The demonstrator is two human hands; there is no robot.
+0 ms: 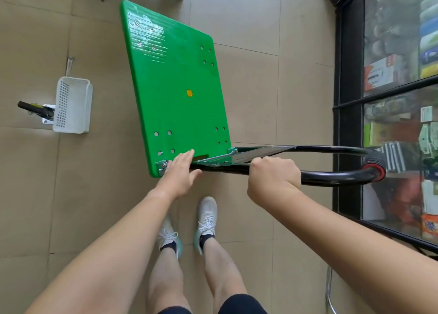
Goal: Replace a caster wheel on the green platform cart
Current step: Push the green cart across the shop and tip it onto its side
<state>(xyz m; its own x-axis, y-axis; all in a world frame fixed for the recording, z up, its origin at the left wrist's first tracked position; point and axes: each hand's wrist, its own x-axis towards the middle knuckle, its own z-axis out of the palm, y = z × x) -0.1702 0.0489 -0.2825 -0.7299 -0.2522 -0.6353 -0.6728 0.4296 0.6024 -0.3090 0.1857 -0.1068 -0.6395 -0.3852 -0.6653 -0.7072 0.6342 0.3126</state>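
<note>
Green platform cart (175, 81) tilted up off the tiled floor (260, 100), held at its handle end.

The deck is glossy green with a yellow centre disc (189, 93), clusters of 4 bolt holes and a scuffed label. The right hand (272, 171) grips the black handle (336, 178) in a closed fist; the left hand (181, 171) lies flat, fingers extended, on the deck's near edge. A white basket (72, 105) sits well apart, left.

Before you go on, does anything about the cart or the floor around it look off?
Yes. The green platform stands tipped on edge rather than flat, steadied by the left hand and by the right hand gripping the black handle. Its clear film looks torn in spots.
</note>
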